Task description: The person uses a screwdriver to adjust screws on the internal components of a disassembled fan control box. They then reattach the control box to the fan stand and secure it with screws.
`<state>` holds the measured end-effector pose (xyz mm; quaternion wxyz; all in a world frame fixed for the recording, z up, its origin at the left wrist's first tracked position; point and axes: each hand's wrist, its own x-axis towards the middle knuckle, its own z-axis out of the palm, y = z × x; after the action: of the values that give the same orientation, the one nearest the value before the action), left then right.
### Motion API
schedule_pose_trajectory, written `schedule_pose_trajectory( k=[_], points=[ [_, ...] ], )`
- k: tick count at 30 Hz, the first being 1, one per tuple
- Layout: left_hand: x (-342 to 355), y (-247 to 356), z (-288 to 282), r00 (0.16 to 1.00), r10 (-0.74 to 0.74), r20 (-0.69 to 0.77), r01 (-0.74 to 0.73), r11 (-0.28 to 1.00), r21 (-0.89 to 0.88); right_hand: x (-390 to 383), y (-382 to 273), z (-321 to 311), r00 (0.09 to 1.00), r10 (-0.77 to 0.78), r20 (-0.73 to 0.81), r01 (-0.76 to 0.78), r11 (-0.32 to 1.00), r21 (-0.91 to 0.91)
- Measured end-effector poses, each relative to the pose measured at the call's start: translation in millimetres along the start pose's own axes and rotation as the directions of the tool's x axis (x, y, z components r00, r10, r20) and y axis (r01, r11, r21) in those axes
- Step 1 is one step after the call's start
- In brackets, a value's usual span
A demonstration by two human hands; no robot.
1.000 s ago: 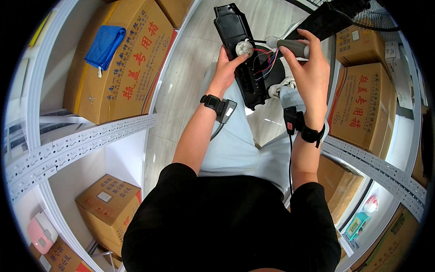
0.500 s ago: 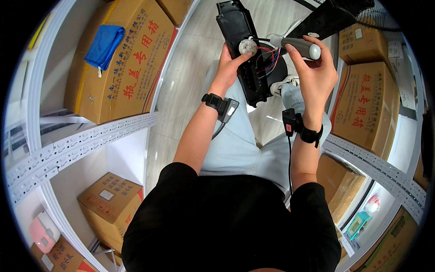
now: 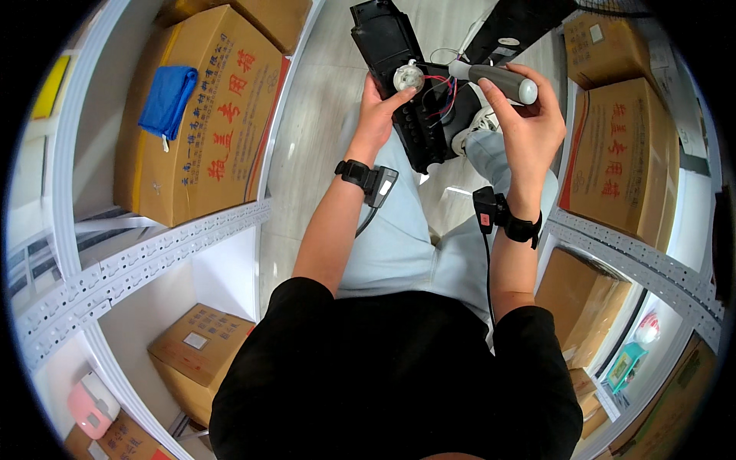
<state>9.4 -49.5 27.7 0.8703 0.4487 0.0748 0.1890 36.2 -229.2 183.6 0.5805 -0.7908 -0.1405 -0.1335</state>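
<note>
Nearest lie the pale-trousered knees, and just beyond them the left hand (image 3: 377, 115) grips the long black plastic housing (image 3: 402, 80) from its left edge, thumb curled over beside the small white round motor part (image 3: 408, 76). The housing's long axis runs from near right to far left, tilted away over the pale tiled floor (image 3: 322, 115). The right hand (image 3: 529, 126), level with the left and to the right, is wrapped around a grey cylindrical tool handle (image 3: 498, 79) that lies crosswise, its tip pointing left at red and blue wires (image 3: 445, 90). Brown cardboard boxes (image 3: 621, 153) on white metal shelves (image 3: 636, 253) hem both sides; open room lies only ahead.
</note>
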Motion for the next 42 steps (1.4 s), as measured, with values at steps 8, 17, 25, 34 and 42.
schedule_pose_trajectory(
  k=[8, 17, 25, 34, 42],
  points=[
    [1.1, -5.6, 1.0, 0.999, 0.019, 0.029, -0.019, 1.0, 0.017, -10.7, 16.6, -12.8, 1.0, 0.026, 0.005, -0.027, 0.981, 0.192],
    [2.8, -5.4, -0.8, 0.997, 0.064, -0.047, -0.069, 0.992, -0.107, -4.4, 30.5, -41.9, 0.975, 0.169, -0.143, -0.084, 0.88, 0.467],
    [2.5, -5.5, -2.3, 0.999, -0.005, -0.039, -0.001, 0.989, -0.15, 19.8, 92.6, -26.7, 0.984, 0.167, -0.063, -0.123, 0.892, 0.435],
    [-5.0, 0.5, 2.2, 0.999, -0.04, -0.037, 0.037, 0.997, -0.066, 23.9, 170.9, 47.4, 0.784, 0.425, 0.452, -0.608, 0.674, 0.42],
    [-7.0, -0.9, -10.1, 1.0, -0.02, 0.0, 0.02, 0.998, 0.055, 41.4, 178.5, 67.2, 0.656, 0.295, 0.695, -0.751, 0.348, 0.561]
  ],
)
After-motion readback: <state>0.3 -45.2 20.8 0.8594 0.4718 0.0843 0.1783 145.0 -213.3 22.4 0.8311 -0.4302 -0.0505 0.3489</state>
